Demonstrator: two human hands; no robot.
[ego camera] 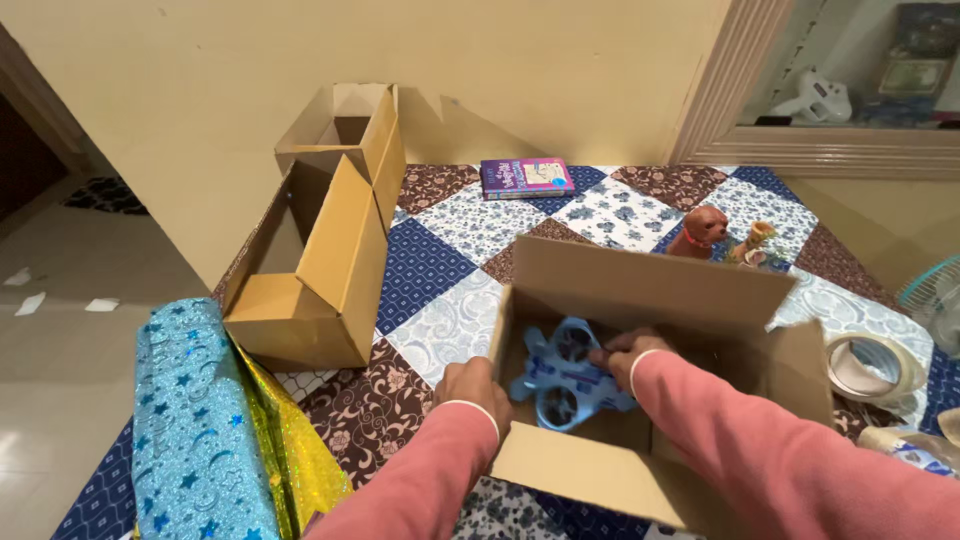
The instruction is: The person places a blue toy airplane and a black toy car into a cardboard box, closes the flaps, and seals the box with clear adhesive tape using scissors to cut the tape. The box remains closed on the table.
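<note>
Fig.: R fingers (608,356) pinch blue toy (565,385) lying low inside box (640,300); L hand (472,385) clamps box's near-left wall, fingers hidden inside. Best lower toy flat, w/ L hand steadying box. Both forearms reach fwd over quilted surface (440,250), R wrist (650,368) dipped into box

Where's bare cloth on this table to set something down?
Free: the checkered cloth between the empty side-lying box, the book and the open box. Crowded: right edge, with dog figurine and tape roll; near-left, with wrapping rolls.
</note>
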